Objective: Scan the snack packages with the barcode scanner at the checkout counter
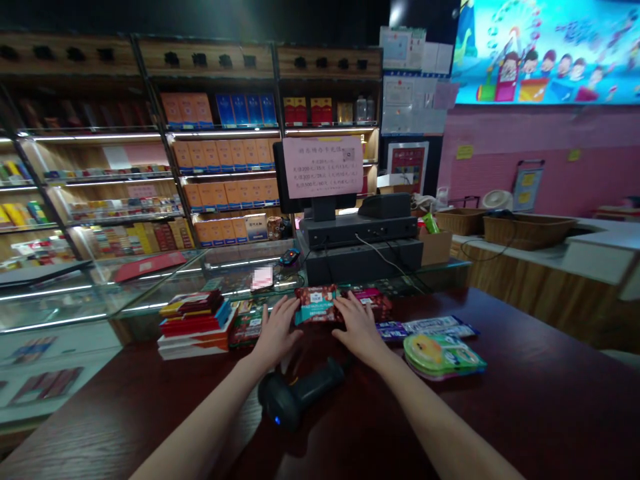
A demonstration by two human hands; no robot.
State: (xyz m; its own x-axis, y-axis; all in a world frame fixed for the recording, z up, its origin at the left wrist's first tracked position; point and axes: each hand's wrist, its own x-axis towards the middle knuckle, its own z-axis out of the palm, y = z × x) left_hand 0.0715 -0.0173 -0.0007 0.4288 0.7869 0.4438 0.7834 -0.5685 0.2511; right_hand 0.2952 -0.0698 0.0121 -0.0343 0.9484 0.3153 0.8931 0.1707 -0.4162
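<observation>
My left hand (276, 329) and my right hand (359, 328) are at the two ends of a teal and brown snack packet (317, 305) with nuts printed on it. Their fingers hold it from both sides, thumbs lower down. A dark red packet (376, 303) lies beyond my right hand, partly covered by it. Left of my left hand is a green and red packet (246, 323), beside a stack of boxes and packets (197, 325). A black barcode scanner (303, 393) lies on the table between my forearms.
Purple and blue packets (425, 329) and a green toy-like pack (443, 355) lie on the right of the dark table (540, 400). A cash register (357, 230) with a sign-covered screen stands behind. Glass display counters (160, 283) and stocked shelves (227, 157) are on the left.
</observation>
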